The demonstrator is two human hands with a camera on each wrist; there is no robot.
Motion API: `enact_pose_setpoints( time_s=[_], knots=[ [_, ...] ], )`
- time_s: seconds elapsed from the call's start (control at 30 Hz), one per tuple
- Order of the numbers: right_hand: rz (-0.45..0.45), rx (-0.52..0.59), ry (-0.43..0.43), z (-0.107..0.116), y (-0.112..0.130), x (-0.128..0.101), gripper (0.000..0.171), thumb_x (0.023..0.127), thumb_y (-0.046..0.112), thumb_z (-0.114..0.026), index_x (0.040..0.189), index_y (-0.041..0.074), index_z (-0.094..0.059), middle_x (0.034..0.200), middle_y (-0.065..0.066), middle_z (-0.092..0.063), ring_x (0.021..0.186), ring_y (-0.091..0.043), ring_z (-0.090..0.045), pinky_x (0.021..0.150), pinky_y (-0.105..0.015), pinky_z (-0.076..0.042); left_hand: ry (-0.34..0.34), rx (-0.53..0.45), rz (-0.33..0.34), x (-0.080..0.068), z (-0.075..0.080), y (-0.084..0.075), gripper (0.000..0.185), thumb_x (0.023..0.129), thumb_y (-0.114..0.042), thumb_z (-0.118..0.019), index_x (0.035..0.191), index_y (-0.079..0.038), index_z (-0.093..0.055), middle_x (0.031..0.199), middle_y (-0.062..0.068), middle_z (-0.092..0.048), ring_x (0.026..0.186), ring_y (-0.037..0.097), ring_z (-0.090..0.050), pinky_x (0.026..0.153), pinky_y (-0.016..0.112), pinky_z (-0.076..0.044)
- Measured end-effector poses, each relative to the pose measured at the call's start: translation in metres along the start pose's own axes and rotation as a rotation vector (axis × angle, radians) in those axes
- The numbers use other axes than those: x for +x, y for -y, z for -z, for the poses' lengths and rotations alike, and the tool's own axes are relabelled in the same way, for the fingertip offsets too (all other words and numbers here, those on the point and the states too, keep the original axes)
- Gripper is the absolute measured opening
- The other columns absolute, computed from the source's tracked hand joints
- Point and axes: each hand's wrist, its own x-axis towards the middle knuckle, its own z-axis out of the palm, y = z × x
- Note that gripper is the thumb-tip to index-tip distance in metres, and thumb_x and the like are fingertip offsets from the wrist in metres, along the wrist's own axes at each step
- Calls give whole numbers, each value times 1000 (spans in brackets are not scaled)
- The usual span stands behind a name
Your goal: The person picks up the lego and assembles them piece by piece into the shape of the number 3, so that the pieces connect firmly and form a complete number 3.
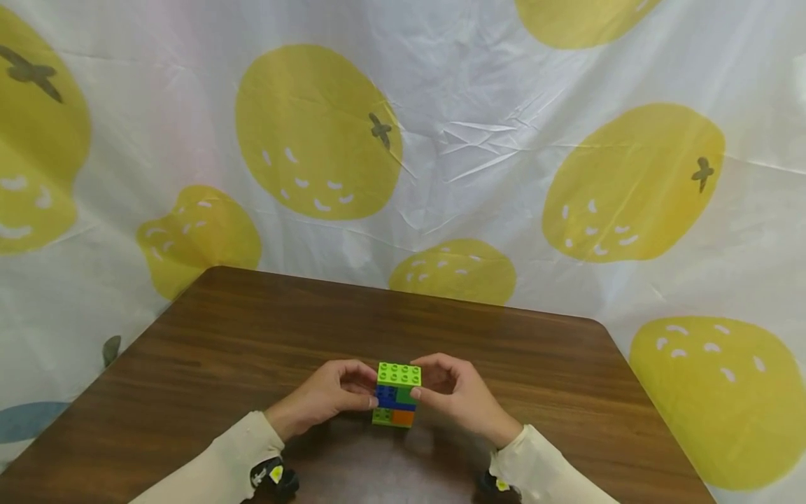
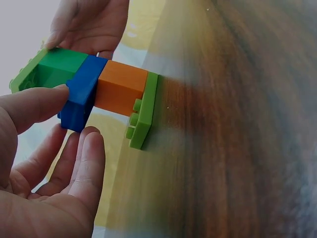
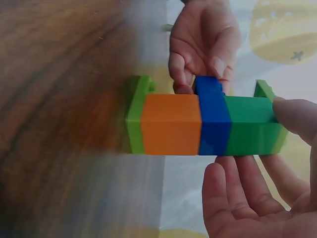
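Note:
A small stack of building bricks [image 1: 397,395] stands on the brown wooden table [image 1: 252,336] near its front edge. It has a lime plate at the bottom [image 2: 143,111], then an orange brick [image 3: 171,124], a blue brick [image 3: 213,119], a green brick [image 3: 250,124] and a lime studded brick on top [image 1: 399,374]. My left hand [image 1: 365,393] pinches the stack from the left, thumb [image 2: 34,106] on the blue brick. My right hand [image 1: 428,386] grips it from the right, thumb [image 3: 297,116] on the green brick.
A white sheet printed with yellow fruit shapes [image 1: 441,140] hangs behind and around the table. Cream sleeves [image 1: 227,462] cover both forearms. The table's rounded far corners [image 1: 592,325] lie beyond the hands.

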Motion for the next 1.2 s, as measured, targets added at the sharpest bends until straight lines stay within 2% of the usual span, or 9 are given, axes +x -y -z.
enact_pose_setpoints(
  time_s=[0.23, 0.6, 0.9, 1.2],
  knots=[
    [-48, 24, 19, -4, -7, -5, 35, 93, 11, -80, 126, 2, -69, 115, -21, -76, 97, -22, -76, 84, -28, -62, 7, -22, 19, -1, -1, 2, 46, 89, -10, -84, 129, 2, -65, 121, 14, -72, 104, 19, -72, 91, 33, -61],
    [-116, 76, 28, -3, -15, -15, 38, 96, 12, -78, 130, 2, -67, 124, -20, -74, 108, -20, -75, 92, -28, -60, 22, -26, 10, 0, -3, 6, 46, 92, -11, -82, 132, 3, -63, 125, 14, -71, 106, 20, -73, 91, 33, -61],
    [-149, 65, 12, -5, -15, -17, 36, 98, 17, -76, 130, 3, -67, 121, -19, -74, 103, -18, -74, 88, -28, -60, 10, -38, 16, -1, -4, 6, 48, 93, -14, -82, 133, 3, -63, 126, 16, -71, 107, 21, -72, 92, 33, -61],
    [-186, 132, -13, -2, -12, -13, 35, 100, 17, -74, 130, 0, -66, 122, -20, -74, 103, -18, -75, 89, -30, -62, -8, -14, -1, 2, -6, 4, 45, 96, -22, -80, 132, 2, -65, 129, 16, -71, 114, 24, -72, 97, 37, -61]
  ],
)
